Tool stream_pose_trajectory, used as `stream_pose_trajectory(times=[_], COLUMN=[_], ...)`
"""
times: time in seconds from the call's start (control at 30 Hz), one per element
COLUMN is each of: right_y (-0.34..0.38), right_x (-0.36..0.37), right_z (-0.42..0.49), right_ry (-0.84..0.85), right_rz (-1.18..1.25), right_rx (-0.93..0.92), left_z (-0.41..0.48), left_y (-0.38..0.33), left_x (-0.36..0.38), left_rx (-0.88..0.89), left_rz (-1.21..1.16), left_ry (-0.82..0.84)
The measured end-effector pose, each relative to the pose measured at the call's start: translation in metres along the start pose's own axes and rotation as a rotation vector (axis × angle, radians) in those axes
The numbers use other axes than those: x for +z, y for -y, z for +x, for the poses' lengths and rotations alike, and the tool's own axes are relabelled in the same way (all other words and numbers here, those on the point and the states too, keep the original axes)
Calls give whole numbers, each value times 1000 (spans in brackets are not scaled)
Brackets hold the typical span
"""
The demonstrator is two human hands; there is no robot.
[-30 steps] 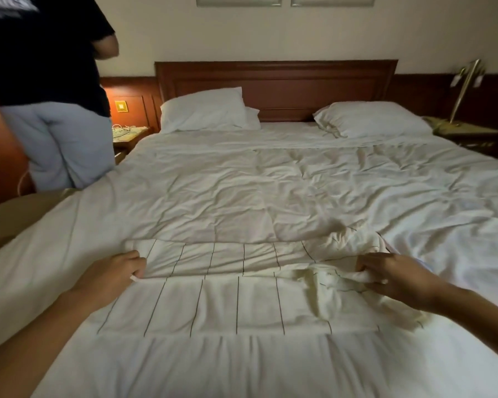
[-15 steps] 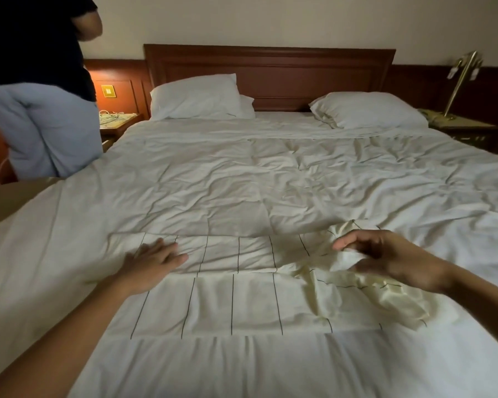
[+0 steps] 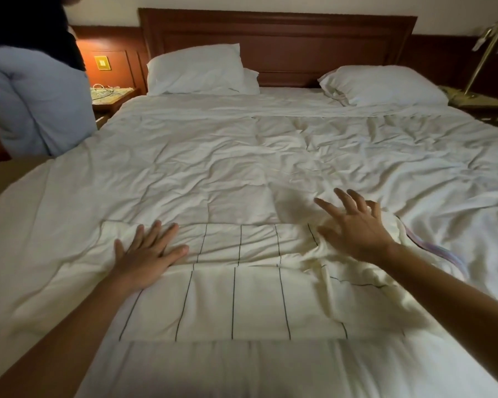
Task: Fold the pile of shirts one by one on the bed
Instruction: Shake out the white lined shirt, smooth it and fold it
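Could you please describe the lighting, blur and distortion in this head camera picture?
Head view: dim, warm light, with an orange glow on the wall by the nightstand; head view: the right hand casts a soft shadow on the bed, its fingers slightly blurred; head view: the wide lens bows the headboard and stretches the left forearm.

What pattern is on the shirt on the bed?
The cream shirt has thin, widely spaced dark stripes; the head view shows it.

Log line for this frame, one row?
left hand flat on shirt | right hand open at bunched side | shirt partly folded on bed
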State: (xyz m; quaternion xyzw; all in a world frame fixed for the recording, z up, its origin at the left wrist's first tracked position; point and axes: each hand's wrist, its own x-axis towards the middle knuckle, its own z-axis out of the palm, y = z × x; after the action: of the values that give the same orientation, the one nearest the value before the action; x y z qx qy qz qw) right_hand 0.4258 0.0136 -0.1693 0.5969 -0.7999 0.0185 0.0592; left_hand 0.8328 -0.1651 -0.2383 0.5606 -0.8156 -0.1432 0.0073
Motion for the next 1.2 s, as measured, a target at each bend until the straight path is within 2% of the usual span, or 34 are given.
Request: stream_pose_trajectory(times=[0.13, 0.2, 0.23, 0.37, 0.4, 0.47, 0.57, 0.6, 0.73, 0.8, 0.87, 0.9, 0.93, 1.0, 1.07, 1.13, 1.2], right_y=[1, -6, -10, -21, -22, -19, -7, -5, -15, -14, 1, 11, 22, 46, 68, 84, 98], right_x=[17, 20, 21, 19, 16, 10, 13, 18, 36, 35, 26, 21, 18, 15, 16, 15, 12], right_z=[-38, -54, -58, -62, -60, -53, -44, -42, -40, -39, -39, -42, -46, -54, -56, -52, -47], right_ry=[-159, -163, -117, 287, 322, 276, 115, 112, 290, 284, 197, 110, 17, -34, -38, -89, -119], right_rz=[177, 255, 267, 156, 136, 124, 70, 61, 84, 110, 211, 260, 269, 302, 305, 329, 371], right_rx=[45, 23, 3, -8, 11, 74, 135, 133, 150, 177, 271, 253, 146, -104, -255, -274, -293], left_z=[-4, -5, -6, -7, -8, -9, -12, -12, -8, -4, 0, 1, 3, 3, 0, -7, -10], left_y=[-5, -6, -7, -6, -7, -9, -10, -9, 6, 23, 37, 42, 47, 60, 75, 86, 93], left_x=[-3, -4, -4, -5, -6, -8, -10, -11, -16, -22, -29, -33, -37, -50, -65, -74, -76], left_rx=[-6, -7, -9, -13, -15, -17, -6, -1, 5, -38, -94, -123, -154, -237, -309, -310, -278], left_rz=[0, 12, 14, 7, 9, 16, 6, 3, 28, 73, 88, 50, -8, -144, -264, -272, -219], left_ry=[-5, -5, -6, -1, 2, 7, 15, 19, 30, 22, -53, -139, -247, -390, -319, -183, -183])
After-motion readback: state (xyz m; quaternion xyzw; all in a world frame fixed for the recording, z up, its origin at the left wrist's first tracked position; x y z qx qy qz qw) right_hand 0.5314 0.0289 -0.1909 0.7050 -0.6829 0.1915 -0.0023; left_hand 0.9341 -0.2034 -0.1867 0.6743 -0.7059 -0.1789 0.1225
